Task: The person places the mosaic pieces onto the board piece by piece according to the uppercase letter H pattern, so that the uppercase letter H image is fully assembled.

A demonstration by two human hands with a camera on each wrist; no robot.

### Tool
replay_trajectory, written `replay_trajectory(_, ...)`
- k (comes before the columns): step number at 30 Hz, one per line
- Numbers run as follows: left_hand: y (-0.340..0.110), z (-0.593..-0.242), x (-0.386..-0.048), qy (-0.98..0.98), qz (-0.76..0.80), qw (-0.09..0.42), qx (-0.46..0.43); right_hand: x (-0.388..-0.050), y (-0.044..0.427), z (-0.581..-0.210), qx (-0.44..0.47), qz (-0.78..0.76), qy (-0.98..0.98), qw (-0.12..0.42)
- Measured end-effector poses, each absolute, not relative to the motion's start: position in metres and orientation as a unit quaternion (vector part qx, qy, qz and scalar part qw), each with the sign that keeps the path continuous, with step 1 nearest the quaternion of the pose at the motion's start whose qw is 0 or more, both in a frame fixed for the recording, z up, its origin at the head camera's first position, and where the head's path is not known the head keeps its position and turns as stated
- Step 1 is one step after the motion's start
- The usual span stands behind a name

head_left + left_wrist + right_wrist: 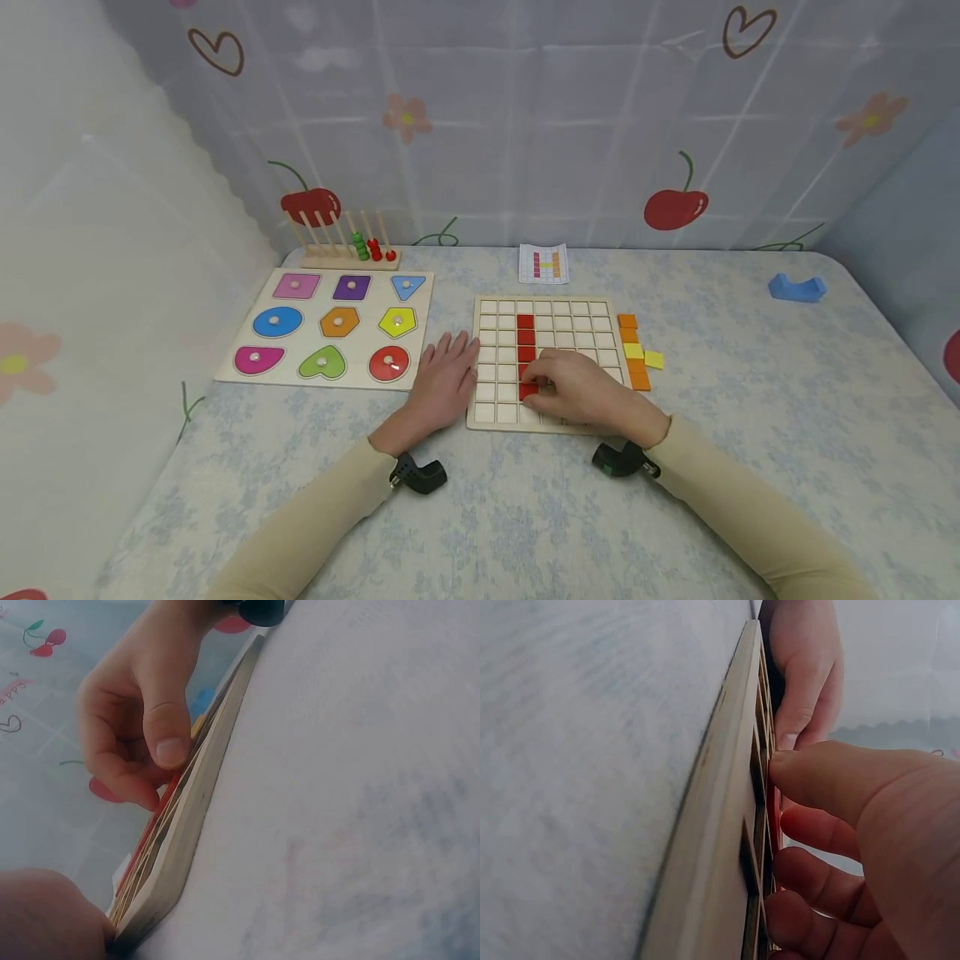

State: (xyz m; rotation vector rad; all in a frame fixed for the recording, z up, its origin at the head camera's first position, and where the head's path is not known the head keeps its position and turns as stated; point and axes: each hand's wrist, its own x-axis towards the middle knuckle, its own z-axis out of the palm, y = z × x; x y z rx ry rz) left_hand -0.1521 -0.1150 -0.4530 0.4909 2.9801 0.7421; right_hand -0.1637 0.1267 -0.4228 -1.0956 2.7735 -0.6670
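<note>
A wooden grid board [483, 423] lies flat on the table, with a column of red square tiles [526, 337] in its third column from the left. My right hand [581, 387] is over the board's lower middle, thumb and index finger curled at the edges of the lowest red tile [529, 390]. In the right wrist view, red shows between that thumb [810, 774] and the index finger. My left hand [446, 383] lies palm down with fingers stretched out, touching the board's left edge. The right hand's palm side hides some lower cells.
Orange tiles [640, 381] and yellow tiles [654, 360] lie along the board's right edge. Behind it is a printed pattern card [543, 279]. A shape puzzle [360, 333] and a peg bead stand [315, 261] are on the left. A blue block [797, 289] sits far right.
</note>
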Motion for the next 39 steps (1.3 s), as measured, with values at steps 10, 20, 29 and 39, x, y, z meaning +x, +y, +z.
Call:
replay_trajectory(10, -0.1149, -0.4533, -0.1518, 0.958, 0.238, 0.013, 0.161, -0.1641, 0.1278, -0.4217, -0.361, -0.218, 0.905, 0.044)
replay_trajectory(20, -0.1151, -0.4523, -0.1505, 0.957, 0.240, 0.009, 0.162, -0.1639, 0.1285, -0.4226, -0.367, -0.228, 0.901, 0.045)
replay_trajectory(29, -0.1151, -0.4515, -0.1517, 0.957, 0.240, 0.012, 0.160, -0.1642, 0.1286, -0.4206, -0.366, -0.229, 0.900, 0.047)
replay_trajectory(39, -0.1152, -0.4532, -0.1522, 0.957, 0.240, 0.011, 0.160, -0.1652, 0.1294, -0.4209, -0.368, -0.232, 0.899, 0.052)
